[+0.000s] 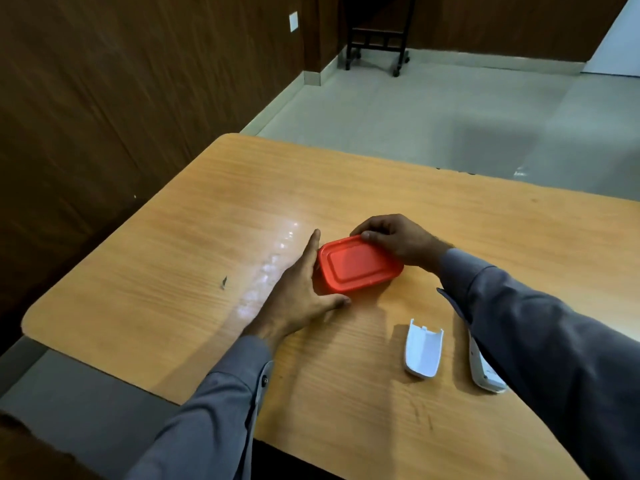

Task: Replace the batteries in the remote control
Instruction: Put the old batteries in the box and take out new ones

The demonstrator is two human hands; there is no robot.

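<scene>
A small red plastic box with its lid on [358,265] sits on the wooden table [194,244]. My left hand [304,289] lies flat against the box's left side, fingers straight and thumb at its near corner. Over the far right corner curls my right hand [394,239], its fingertips gripping the lid's edge. Closer to me, the white battery cover [423,348] rests inside-up on the table. The white remote control [483,370] lies to its right, mostly hidden under my right sleeve. No batteries are visible.
The table's left edge and rounded far-left corner are close to a dark wood-panelled wall [104,98]. Beyond the far edge is a grey tiled floor with a black wheeled stand [377,36] at the back.
</scene>
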